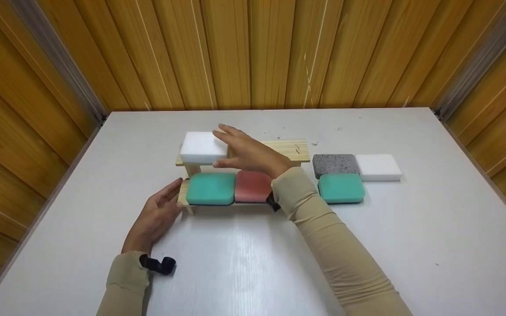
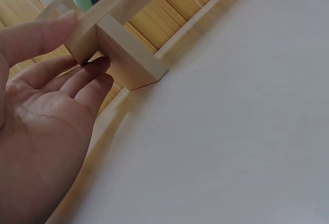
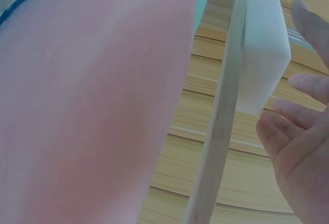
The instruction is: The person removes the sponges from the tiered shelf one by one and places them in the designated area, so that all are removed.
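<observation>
A small two-step wooden stand (image 1: pixel 287 149) bears sponges on both levels. With the thumb at the lower step's edge and the fingers beneath, my left hand (image 1: pixel 158 216) grips the stand's left end; the left wrist view shows this hand (image 2: pixel 49 100) close to one wooden leg (image 2: pixel 128 57). On the upper step, at the left, lies a white sponge block (image 1: pixel 204 147). Fingers spread, my right hand (image 1: pixel 253 153) is at that block's right side. A green sponge (image 1: pixel 211 188) and a red sponge (image 1: pixel 252 186), partly behind my right sleeve, sit side by side on the lower step.
Right of the stand, a grey speckled sponge (image 1: pixel 335 165), another white block (image 1: pixel 378 167) and a second green sponge (image 1: pixel 341 188) lie together on the white table (image 1: pixel 235 272). Wood-patterned panels (image 1: pixel 270 52) rise behind the table's far edge.
</observation>
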`<state>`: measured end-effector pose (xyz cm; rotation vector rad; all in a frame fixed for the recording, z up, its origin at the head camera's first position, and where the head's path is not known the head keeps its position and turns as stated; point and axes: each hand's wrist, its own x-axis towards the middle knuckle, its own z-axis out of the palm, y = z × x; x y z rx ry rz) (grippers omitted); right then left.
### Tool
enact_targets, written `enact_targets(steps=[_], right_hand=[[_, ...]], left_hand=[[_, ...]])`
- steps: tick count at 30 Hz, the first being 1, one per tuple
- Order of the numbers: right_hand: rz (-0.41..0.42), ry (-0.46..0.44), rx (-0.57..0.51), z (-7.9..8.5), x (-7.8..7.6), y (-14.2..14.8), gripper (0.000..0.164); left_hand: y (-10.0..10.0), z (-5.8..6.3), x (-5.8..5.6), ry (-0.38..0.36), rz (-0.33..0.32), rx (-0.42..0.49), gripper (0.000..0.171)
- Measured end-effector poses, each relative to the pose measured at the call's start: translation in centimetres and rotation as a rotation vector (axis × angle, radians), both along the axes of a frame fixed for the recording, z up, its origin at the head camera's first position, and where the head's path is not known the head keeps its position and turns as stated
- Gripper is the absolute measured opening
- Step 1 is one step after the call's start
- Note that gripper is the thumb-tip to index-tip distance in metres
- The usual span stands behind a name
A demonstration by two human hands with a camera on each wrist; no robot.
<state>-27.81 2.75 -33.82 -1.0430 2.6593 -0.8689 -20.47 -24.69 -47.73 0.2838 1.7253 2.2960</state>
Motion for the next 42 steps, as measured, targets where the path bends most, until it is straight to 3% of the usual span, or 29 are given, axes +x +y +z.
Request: enact_targets(steps=[7, 16, 30, 37, 42], right_hand=[[-0.019, -0.033, -0.005, -0.25, -0.1, -0.62, 0.078], [-0.038, 0.021, 0.024, -0.73, -0.47, -0.76, 0.073], [-0.026, 0.071, -0.016, -1.01, -0.53, -0.77, 0.065], [-0.016, 0.115, 0.003, -0.9, -0.53, -0.52, 0.062], [-0.025, 0.097, 0.007, -0.92, -0.39, -0.17, 0.063]], left_hand=[[0.14, -0.02, 0.05, -0.021, 0.029, -0.024, 0.076], [0.16, 0.18, 0.04, -0.023, 0.029, -0.028, 0.077], [0.03, 0.0, 0.04, -0.023, 0.034, -0.044, 0.076], [-0.01, -0.16, -0.14, -0.005, 0.009, 0.003, 0.078], [-0.05, -0.08, -0.1, -0.008, 0.015, -0.014, 0.078]])
